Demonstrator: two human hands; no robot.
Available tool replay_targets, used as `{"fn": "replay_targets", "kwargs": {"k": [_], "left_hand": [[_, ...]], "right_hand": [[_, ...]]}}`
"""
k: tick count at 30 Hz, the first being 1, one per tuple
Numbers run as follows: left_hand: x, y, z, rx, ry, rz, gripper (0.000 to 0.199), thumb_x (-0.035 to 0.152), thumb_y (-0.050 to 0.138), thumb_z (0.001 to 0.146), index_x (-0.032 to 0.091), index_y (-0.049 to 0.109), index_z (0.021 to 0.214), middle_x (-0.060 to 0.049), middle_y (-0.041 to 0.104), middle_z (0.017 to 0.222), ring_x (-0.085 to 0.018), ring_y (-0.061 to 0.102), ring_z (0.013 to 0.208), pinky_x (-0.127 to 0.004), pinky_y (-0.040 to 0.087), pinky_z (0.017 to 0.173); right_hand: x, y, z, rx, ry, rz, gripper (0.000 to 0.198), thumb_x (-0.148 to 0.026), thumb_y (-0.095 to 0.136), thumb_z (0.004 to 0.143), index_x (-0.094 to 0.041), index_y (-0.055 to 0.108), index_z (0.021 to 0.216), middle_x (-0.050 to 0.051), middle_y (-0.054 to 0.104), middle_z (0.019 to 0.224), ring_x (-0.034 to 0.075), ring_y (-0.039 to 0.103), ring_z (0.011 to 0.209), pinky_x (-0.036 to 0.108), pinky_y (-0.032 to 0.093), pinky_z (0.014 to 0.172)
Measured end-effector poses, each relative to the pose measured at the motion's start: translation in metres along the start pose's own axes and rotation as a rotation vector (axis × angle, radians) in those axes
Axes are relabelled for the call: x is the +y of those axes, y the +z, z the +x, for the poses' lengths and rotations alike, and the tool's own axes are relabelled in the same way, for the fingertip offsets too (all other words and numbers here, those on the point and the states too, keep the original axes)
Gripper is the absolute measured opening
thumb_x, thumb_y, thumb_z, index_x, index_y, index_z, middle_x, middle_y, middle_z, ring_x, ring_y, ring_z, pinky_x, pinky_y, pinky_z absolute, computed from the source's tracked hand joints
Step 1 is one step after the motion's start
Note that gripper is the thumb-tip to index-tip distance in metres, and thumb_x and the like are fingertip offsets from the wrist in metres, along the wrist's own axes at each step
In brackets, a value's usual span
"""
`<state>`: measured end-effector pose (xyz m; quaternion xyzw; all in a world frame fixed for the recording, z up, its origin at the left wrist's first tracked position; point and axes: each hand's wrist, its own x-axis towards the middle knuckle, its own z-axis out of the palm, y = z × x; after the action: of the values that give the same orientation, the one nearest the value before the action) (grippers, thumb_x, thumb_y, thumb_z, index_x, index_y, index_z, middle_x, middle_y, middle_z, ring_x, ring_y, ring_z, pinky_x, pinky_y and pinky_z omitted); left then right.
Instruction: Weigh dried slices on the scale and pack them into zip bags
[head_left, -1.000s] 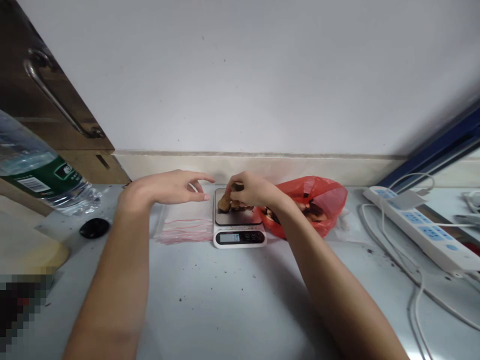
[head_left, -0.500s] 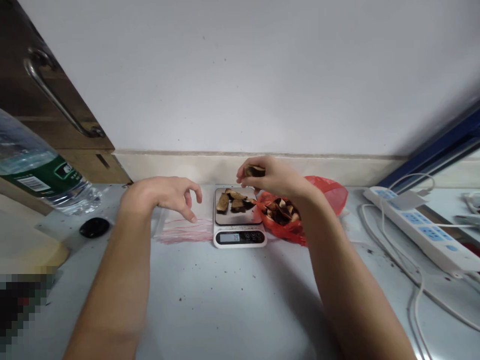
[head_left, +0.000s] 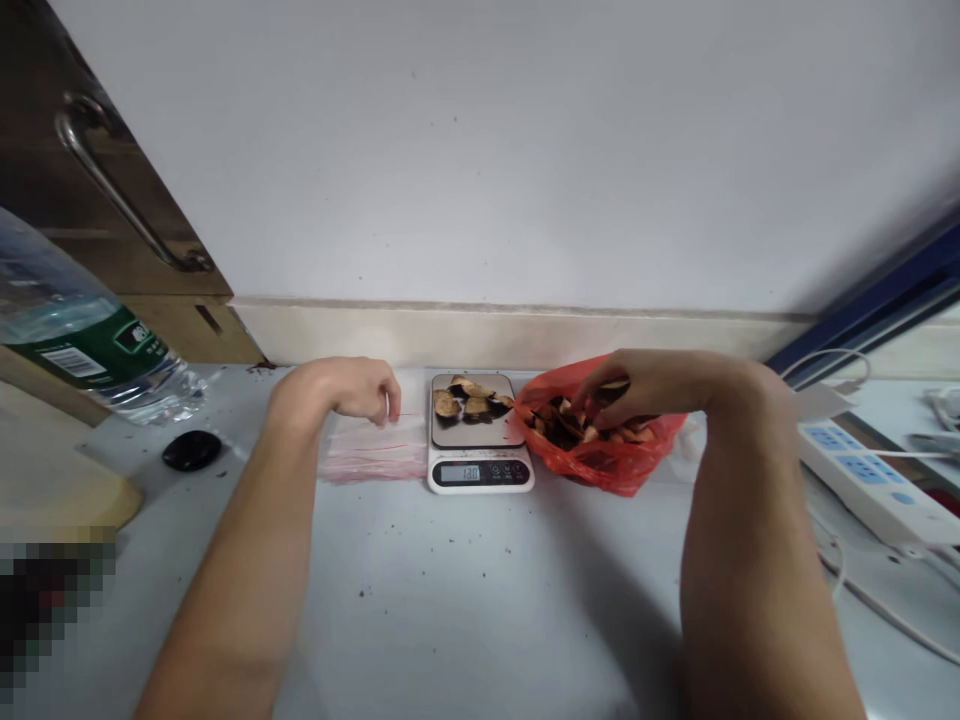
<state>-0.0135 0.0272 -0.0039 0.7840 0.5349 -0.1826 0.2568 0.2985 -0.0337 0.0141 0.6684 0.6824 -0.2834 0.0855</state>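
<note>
Open passage runs at lower centre, over the tabletop (head_left: 450,640) between the forearms (head_left: 247,570), to the scale (head_left: 480,474) at mid-frame; the space above its low dried slices (head_left: 477,407) is free. The right hand (head_left: 652,383) obstructs the red bag (head_left: 600,473) at centre right, the bottle (head_left: 94,340) and power strip (head_left: 874,490) crowd the left and right edges, and the wall (head_left: 487,180) bounds the rear.

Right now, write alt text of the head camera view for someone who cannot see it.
A person's right hand is in an open red bag of brown dried-looking slices, beside a white digital scale bearing more slices. The left hand is curled over clear bags on the scale's other side.
</note>
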Motion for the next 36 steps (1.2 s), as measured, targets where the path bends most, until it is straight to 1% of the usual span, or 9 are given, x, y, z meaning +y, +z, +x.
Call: {"fn": "replay_targets", "kwargs": {"k": [4,7,10,15,18,22,25,30,36], "left_hand": [[-0.009,-0.008,-0.011,0.14,0.084,-0.039,0.03,0.027,0.056,0.067,0.021,0.073,0.091,-0.005,0.079,0.097,-0.024,0.071,0.09,-0.028,0.048,0.073],[-0.01,-0.014,-0.02,0.294,0.117,-0.075,0.031,0.032,0.056,0.07,0.021,0.074,0.092,-0.005,0.079,0.096,-0.022,0.07,0.087,-0.028,0.048,0.073],[-0.004,-0.017,-0.027,0.387,0.143,-0.158,0.03,0.037,0.058,0.07,0.02,0.073,0.089,-0.007,0.078,0.094,-0.023,0.07,0.088,-0.028,0.049,0.073],[0.009,-0.015,-0.033,0.485,0.214,-0.229,0.031,0.044,0.063,0.07,0.018,0.071,0.087,-0.006,0.077,0.088,-0.022,0.07,0.084,-0.029,0.05,0.074],[0.014,-0.014,-0.034,0.498,0.177,-0.204,0.03,0.038,0.059,0.071,0.018,0.071,0.089,-0.006,0.076,0.087,-0.022,0.069,0.084,-0.029,0.049,0.073],[0.016,-0.013,-0.034,0.489,0.125,-0.182,0.031,0.032,0.056,0.07,0.018,0.072,0.093,-0.005,0.075,0.089,-0.021,0.067,0.084,-0.029,0.047,0.071],[0.018,-0.013,-0.035,0.481,0.122,-0.179,0.031,0.03,0.056,0.07,0.018,0.072,0.093,-0.004,0.073,0.087,-0.02,0.065,0.081,-0.028,0.044,0.067],[0.019,-0.013,-0.034,0.458,0.114,-0.173,0.031,0.028,0.056,0.07,0.018,0.072,0.094,-0.004,0.071,0.086,-0.019,0.064,0.078,-0.027,0.04,0.065],[0.016,-0.013,-0.033,0.443,0.127,-0.166,0.033,0.03,0.057,0.07,0.019,0.073,0.096,-0.005,0.072,0.089,-0.02,0.065,0.08,-0.029,0.042,0.067]], "right_hand": [[0.021,-0.001,0.007,0.035,-0.003,0.003,0.034,-0.027,0.072,0.066,-0.031,0.086,0.096,0.002,0.081,0.085,0.027,0.074,0.083,0.032,0.056,0.065],[0.021,-0.002,0.006,0.154,0.006,-0.039,0.033,-0.025,0.073,0.068,-0.032,0.086,0.097,0.002,0.083,0.092,0.029,0.075,0.087,0.035,0.057,0.072],[0.001,-0.002,0.002,0.283,-0.002,-0.038,0.023,-0.025,0.074,0.073,-0.028,0.085,0.093,0.004,0.082,0.089,0.027,0.074,0.082,0.033,0.054,0.067],[-0.048,0.008,0.003,0.374,-0.224,0.096,0.022,-0.022,0.067,0.086,-0.025,0.079,0.104,0.004,0.081,0.095,0.018,0.071,0.078,0.026,0.049,0.064],[-0.066,0.02,0.016,0.346,-0.18,0.064,0.023,-0.017,0.068,0.083,-0.023,0.075,0.104,0.005,0.077,0.096,0.017,0.068,0.076,0.025,0.046,0.062],[-0.075,0.034,0.037,0.278,-0.155,-0.027,0.043,-0.007,0.074,0.071,-0.022,0.07,0.111,0.008,0.073,0.108,0.02,0.066,0.086,0.025,0.045,0.062],[-0.076,0.038,0.045,0.246,-0.148,-0.036,0.041,-0.001,0.07,0.069,-0.021,0.07,0.105,0.009,0.072,0.104,0.02,0.065,0.084,0.024,0.043,0.059],[-0.068,0.033,0.046,0.297,-0.151,-0.004,0.034,0.001,0.062,0.074,-0.021,0.069,0.098,0.007,0.074,0.094,0.018,0.066,0.079,0.024,0.044,0.061],[-0.061,0.019,0.025,0.393,-0.142,0.208,0.031,0.0,0.062,0.077,-0.021,0.072,0.098,0.002,0.079,0.088,0.014,0.066,0.069,0.022,0.045,0.057]]}}
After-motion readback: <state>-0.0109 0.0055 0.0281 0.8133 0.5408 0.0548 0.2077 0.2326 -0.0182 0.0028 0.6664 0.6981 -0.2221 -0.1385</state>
